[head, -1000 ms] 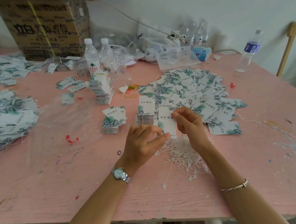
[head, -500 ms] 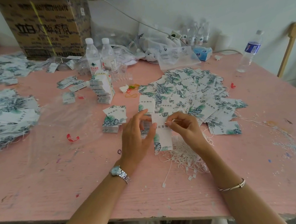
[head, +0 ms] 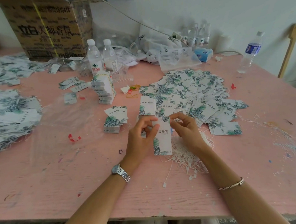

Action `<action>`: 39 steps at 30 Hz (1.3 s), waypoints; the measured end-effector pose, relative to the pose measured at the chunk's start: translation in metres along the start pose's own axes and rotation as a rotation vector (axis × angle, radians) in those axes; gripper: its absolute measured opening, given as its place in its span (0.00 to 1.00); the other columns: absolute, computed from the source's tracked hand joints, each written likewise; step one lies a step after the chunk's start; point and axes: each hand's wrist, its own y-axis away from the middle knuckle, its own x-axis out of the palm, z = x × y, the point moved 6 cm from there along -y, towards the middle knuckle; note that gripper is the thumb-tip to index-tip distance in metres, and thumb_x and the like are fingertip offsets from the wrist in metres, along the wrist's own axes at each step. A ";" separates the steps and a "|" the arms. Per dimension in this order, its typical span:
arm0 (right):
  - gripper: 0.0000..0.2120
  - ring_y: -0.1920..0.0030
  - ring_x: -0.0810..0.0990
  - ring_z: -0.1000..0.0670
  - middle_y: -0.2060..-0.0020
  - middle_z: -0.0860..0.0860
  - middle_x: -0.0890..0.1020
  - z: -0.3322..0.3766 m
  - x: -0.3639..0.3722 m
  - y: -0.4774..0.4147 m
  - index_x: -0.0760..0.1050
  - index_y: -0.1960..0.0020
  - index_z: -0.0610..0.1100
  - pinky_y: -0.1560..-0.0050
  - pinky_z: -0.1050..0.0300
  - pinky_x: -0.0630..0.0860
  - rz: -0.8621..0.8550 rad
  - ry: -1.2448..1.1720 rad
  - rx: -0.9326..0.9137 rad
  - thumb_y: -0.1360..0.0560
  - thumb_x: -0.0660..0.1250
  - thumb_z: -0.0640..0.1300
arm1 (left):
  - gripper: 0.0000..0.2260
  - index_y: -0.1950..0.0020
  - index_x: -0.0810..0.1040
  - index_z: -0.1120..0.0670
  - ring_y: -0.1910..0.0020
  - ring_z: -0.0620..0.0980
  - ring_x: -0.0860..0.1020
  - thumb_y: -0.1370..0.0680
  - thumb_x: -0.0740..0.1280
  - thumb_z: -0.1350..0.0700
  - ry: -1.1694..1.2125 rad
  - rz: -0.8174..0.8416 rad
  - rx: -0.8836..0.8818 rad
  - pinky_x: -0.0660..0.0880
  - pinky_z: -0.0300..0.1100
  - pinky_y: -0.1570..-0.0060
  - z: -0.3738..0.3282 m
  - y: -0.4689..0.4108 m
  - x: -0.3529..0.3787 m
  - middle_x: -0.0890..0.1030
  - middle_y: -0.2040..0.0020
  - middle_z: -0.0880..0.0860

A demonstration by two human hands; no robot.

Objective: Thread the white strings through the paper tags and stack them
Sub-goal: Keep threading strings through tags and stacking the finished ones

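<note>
Left hand [head: 142,138] pinches the held tag [head: 162,137] on its left edge, thumb over front. Right hand [head: 186,128] fingertips closed at the tag's top right corner; string there too small to see. Tag upright above the table [head: 79,194]: white card, green leaf print, dark lettering. White strings [head: 186,156] tangled at 5 o'clock. Neat tag stack [head: 147,105] at 12, loose tag heap [head: 194,95] at 1.

Both forearms are bare, with no sleeves showing. The left wrist wears a silver metal watch [head: 120,173] with a round pale dial and a linked band. The right wrist wears a thin silver bangle [head: 231,184].
</note>
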 end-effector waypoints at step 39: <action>0.12 0.71 0.60 0.56 0.65 0.53 0.73 -0.008 0.010 -0.002 0.80 0.41 0.40 0.71 0.63 0.58 0.172 -0.004 0.071 0.16 0.60 0.42 | 0.08 0.55 0.84 0.58 0.54 0.50 0.79 0.24 0.72 0.54 -0.318 -0.130 0.295 0.79 0.48 0.55 -0.023 0.001 -0.008 0.78 0.48 0.53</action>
